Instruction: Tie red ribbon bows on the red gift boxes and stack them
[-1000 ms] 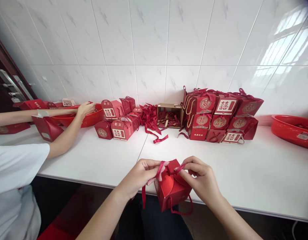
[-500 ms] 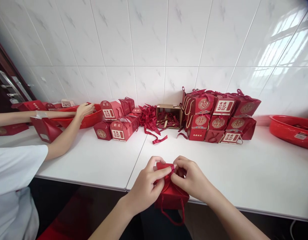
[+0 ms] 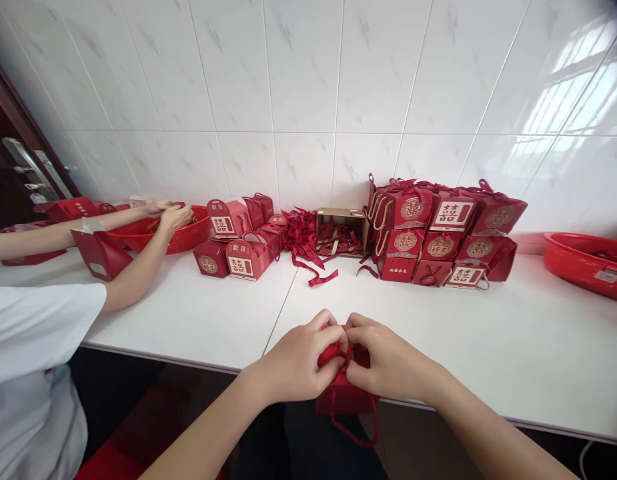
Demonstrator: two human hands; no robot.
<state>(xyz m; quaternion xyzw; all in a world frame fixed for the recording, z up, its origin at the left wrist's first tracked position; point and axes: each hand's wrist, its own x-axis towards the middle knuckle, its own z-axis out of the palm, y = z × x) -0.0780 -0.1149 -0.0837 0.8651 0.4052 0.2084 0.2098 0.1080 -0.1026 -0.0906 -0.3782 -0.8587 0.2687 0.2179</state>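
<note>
A small red gift box [image 3: 344, 398] with a cord handle hanging toward me sits at the front edge of the white table, below my hands. My left hand [image 3: 308, 357] is closed, thumb and fingers pinching dark red ribbon [image 3: 346, 358] at the top of the box. From the other side my right hand [image 3: 383, 357] pinches the same ribbon, its fingertips almost meeting those of the left. The fingers hide most of the ribbon and part of the box top.
Stacked red gift boxes [image 3: 441, 233] stand at the back right, beside a carton of ribbons [image 3: 341, 237] and a loose ribbon pile [image 3: 301, 233]. More boxes [image 3: 243, 259] stand left of these. Red basins [image 3: 588, 270] flank both sides; a co-worker's hands [image 3: 173, 217] reach over the left one.
My left fingers have curled from stretched out to a pinch on the ribbon, and both hands have drawn closer together. The co-worker's hands have come together over the basin. The view has shifted slightly.
</note>
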